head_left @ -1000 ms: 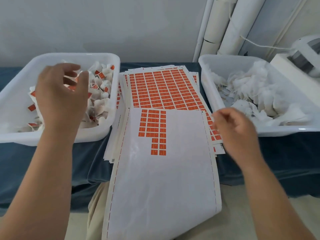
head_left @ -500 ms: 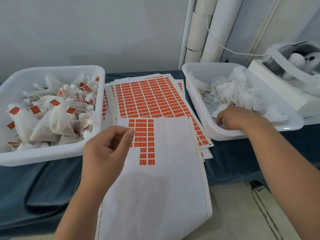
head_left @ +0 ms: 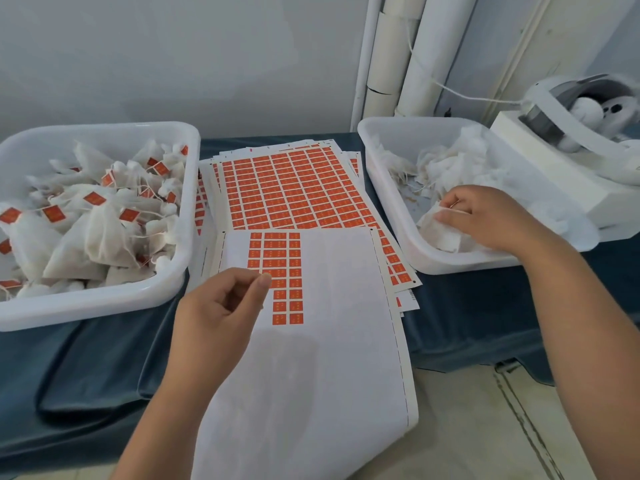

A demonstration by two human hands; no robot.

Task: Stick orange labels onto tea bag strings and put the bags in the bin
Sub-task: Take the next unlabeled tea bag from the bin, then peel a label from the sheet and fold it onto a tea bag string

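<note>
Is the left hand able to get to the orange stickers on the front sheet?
Probably yes. The left hand hovers right at the edge of the orange stickers on the front sheet, fingertips almost over them, and nothing lies between.

The left hand (head_left: 221, 313) is coming away from the left bin (head_left: 104, 299) toward the near sheet (head_left: 329, 341), its forefinger now reaching the orange labels (head_left: 280, 268). The right hand (head_left: 485, 216) is leaving the sheet's right edge and going into the right bin (head_left: 450, 268), where it is now pinching a tea bag (head_left: 440, 233).
</note>
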